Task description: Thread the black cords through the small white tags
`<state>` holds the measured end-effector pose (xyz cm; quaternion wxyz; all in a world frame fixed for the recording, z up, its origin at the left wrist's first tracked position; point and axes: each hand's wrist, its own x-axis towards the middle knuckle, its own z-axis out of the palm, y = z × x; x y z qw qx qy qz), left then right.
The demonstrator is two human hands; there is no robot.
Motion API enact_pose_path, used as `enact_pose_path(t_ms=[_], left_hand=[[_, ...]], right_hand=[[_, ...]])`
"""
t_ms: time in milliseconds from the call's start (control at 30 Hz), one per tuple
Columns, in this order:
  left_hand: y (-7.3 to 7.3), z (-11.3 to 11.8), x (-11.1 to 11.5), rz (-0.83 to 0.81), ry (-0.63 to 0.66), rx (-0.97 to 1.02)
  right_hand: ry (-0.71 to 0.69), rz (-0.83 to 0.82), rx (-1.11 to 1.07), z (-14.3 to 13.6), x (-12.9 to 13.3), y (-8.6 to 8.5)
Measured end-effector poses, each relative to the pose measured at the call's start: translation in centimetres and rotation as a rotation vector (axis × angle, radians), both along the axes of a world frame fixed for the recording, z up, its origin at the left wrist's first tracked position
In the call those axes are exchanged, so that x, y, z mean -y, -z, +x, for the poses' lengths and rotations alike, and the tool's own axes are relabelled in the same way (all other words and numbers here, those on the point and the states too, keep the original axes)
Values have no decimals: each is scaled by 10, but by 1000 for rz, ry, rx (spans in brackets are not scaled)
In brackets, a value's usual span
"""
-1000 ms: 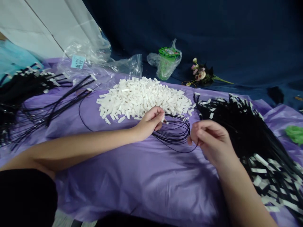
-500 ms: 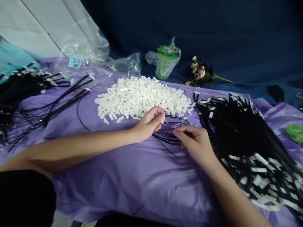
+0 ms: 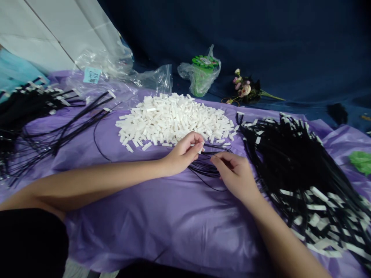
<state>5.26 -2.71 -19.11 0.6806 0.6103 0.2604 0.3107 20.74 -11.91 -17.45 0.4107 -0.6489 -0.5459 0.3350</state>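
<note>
My left hand (image 3: 187, 152) pinches a small white piece (image 3: 200, 150) between thumb and fingers, at the near edge of a heap of white pieces (image 3: 174, 117). Thin black cords (image 3: 204, 168) lie looped between and below my hands. Close by on the right, my right hand (image 3: 232, 168) has thumb and forefinger pressed together at the cords; what they hold is too small to make out. Both hands are just above the purple cover (image 3: 174, 216).
Black cords with white ends lie in a large bundle (image 3: 298, 162) at right and another (image 3: 26, 104) at left. Behind the heap are clear plastic bags (image 3: 107, 73), a green cup in plastic (image 3: 201, 75) and artificial flowers (image 3: 245, 89).
My right hand has moved slightly left, closer to my left hand. The white piece is now more covered by my left fingers, and the loose cords have shifted a little.
</note>
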Motion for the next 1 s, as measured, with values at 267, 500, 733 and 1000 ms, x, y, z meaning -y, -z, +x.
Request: enact_pose_path(t_ms=[267, 500, 733, 1000], left_hand=[[1, 0, 0, 77, 7, -12], [2, 0, 0, 204, -4, -31], [2, 1, 1, 114, 15, 9], [2, -7, 9, 198, 25, 57]], right_hand=[[-39, 117, 197, -9, -1, 2], [-36, 166, 242, -10, -2, 4], [100, 305, 572, 0, 5, 4], [160, 281, 234, 21, -6, 6]])
